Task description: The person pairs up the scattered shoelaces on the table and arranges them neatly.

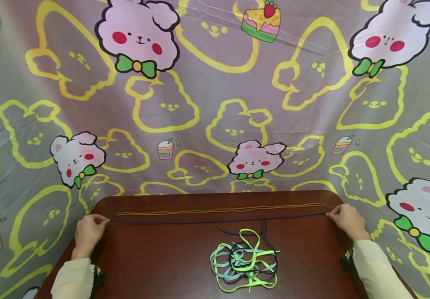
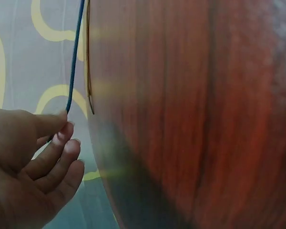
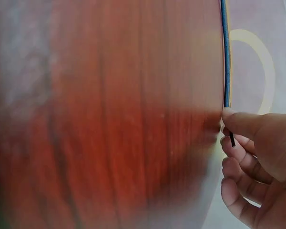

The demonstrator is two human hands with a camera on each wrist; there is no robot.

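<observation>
A dark blue shoelace [image 1: 185,224] is stretched nearly straight from side to side across the far part of the table. My left hand [image 1: 89,232] pinches its left end between thumb and forefinger. At the other end my right hand [image 1: 347,222] pinches the same lace [image 3: 226,62], and its dark tip [image 3: 232,139] pokes out below the thumb. Just behind it, two yellow-brown laces [image 1: 207,211] lie side by side, roughly parallel to the blue one. In the left wrist view, the tip of a brown lace [image 2: 90,102] lies near the left hand, apart from the fingers.
A tangled pile sits nearer, right of centre: a neon yellow-green lace [image 1: 257,241], a pale blue lace [image 1: 215,272] and a dark lace [image 1: 268,237] with a loop reaching toward the stretched one. A cartoon-print cloth [image 1: 200,91] hangs around the brown wooden table [image 1: 155,261].
</observation>
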